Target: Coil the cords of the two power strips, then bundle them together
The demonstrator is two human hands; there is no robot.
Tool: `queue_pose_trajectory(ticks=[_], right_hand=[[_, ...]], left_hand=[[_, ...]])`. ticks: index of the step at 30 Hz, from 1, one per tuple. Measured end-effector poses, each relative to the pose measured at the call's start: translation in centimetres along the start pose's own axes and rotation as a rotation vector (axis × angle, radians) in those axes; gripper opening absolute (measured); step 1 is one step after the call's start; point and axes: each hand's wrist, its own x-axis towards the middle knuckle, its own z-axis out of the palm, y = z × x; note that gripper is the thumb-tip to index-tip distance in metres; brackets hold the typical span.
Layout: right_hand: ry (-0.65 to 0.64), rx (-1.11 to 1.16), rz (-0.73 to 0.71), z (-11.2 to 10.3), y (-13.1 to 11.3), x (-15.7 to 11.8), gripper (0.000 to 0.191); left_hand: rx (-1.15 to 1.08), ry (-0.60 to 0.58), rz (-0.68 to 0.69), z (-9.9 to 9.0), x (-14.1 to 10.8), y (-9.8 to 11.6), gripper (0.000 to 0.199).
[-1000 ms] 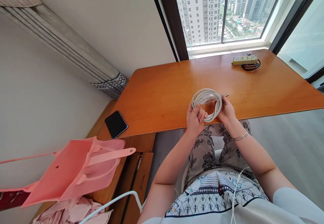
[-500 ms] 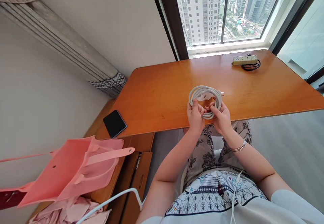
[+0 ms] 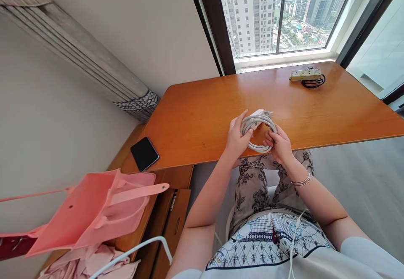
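Observation:
A coiled white cable (image 3: 261, 148) is held between both hands just above the near edge of the wooden table (image 3: 202, 119). My left hand (image 3: 237, 138) grips the left side of the coil, with the thumb across the loops and a finger stretched up along the outside. My right hand (image 3: 280, 143) pinches the right side of the coil. Behind the upper loops shows a white block (image 3: 258, 114), perhaps a power strip, partly covered by the cable. A plug with metal prongs (image 3: 269, 113) sticks out at the coil's upper right.
A yellowish power strip (image 3: 305, 75) with a black cord lies at the table's far right by the window. A dark tablet or phone (image 3: 144, 154) rests at the left corner. An open pink bag (image 3: 94, 211) stands at the lower left, near pink cloth (image 3: 91, 264).
My left hand has shifted its grip to the outer left of the coil. The coil has turned, so the white block and plug show more at the top.

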Motion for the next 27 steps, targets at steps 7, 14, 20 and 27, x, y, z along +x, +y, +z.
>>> queue_pose_trajectory(ticks=[7, 14, 20, 27], right_hand=[[0.022, 0.033, 0.197, -1.2, 0.9, 1.0, 0.027], [-0.018, -0.081, 0.145, -1.3, 1.3, 1.4, 0.037], [-0.039, -0.136, 0.122, -1.1, 1.3, 1.2, 0.054], [-0.042, -0.182, 0.027, -0.8, 1.3, 1.0, 0.056]], left_hand=[[-0.115, -0.127, -0.213, 0.3, 0.0, 0.2, 0.056], [-0.271, -0.220, -0.479, -0.8, 0.8, 0.0, 0.089], [-0.483, -0.200, -0.564, -0.4, 1.9, -0.4, 0.043], [-0.710, -0.081, -0.421, 0.0, 1.6, -0.7, 0.058]])
